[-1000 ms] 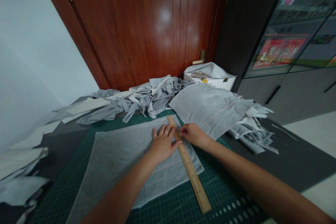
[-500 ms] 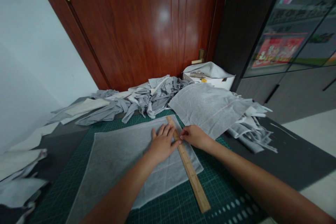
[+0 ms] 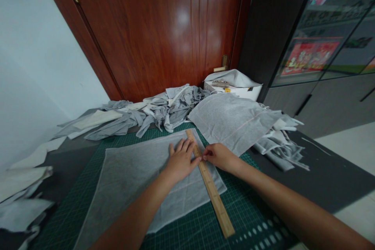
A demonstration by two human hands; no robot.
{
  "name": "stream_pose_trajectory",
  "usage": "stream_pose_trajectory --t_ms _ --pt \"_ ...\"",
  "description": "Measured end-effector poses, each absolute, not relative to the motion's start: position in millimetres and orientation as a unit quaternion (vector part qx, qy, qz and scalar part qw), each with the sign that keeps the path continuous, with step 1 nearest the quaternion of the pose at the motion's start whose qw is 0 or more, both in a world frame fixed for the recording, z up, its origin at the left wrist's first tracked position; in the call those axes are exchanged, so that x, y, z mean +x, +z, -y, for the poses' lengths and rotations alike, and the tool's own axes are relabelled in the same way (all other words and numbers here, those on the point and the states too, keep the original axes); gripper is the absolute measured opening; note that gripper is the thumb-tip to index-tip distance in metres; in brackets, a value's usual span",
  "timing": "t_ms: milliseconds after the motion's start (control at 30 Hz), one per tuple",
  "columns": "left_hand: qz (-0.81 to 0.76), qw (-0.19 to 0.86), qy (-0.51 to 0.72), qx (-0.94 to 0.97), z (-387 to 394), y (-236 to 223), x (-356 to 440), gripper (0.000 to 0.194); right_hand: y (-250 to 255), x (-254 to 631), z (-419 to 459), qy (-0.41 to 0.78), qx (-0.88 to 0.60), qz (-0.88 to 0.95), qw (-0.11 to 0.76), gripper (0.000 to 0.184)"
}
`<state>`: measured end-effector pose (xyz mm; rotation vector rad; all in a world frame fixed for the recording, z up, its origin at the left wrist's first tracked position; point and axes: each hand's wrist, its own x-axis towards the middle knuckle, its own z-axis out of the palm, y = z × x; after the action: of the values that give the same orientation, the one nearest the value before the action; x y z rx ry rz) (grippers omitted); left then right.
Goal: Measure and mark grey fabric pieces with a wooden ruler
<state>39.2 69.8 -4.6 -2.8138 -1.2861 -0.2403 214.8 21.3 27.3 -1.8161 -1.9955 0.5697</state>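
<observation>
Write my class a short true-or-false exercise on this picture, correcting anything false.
1. The wooden ruler lies partly on the nearer gray cloth. True.
2. The ruler's near end reaches past the cloth onto the green mat. True.
3. The left hand is under the cloth. False: it lies on top, fingers spread.
4. The right hand is at the ruler's edge. True.
5. The door is white. False: it is reddish-brown.

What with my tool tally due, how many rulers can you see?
1. The wooden ruler lies across the right part of the gray cloth, partly under the left hand, its near end over the green cutting mat. Others could be hidden under the fabric scraps.
</observation>
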Motion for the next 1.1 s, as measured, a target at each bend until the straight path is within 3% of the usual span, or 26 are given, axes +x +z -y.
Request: stream_pose_trajectory --t_ms 1100 --pt "0.42 0.017 -0.08 -0.904 -68.8 -3.0 40.7 0.061 35.5 220.2 22.3 0.277 -0.624 0.714 0.152 0.017"
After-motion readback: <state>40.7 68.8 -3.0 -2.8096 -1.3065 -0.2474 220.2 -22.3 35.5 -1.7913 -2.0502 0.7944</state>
